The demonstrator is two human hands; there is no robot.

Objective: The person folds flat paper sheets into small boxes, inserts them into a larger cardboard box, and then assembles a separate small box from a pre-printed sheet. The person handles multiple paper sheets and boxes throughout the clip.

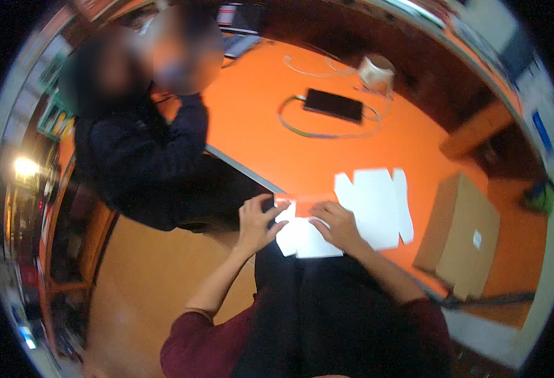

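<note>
A flat white cardboard box blank point(372, 205) with cut flaps lies on the orange table by its near edge. A smaller white panel point(318, 244) of the same card sits in front of me, over the edge. My right hand covers where the two would meet, so I cannot tell if they are one piece. My left hand point(256, 225) grips the panel's left flap, thumb and fingers closing toward each other. The fingers of my right hand point(336, 225) are bent over the panel's upper right side, thumb against it.
A brown cardboard box point(462, 236) stands to the right on the orange table point(251, 120). Farther back are a black phone-like device point(333, 105) with a cable point(289, 125) and a white roll point(376, 71). Another person in dark clothes point(157, 164) sits at the left.
</note>
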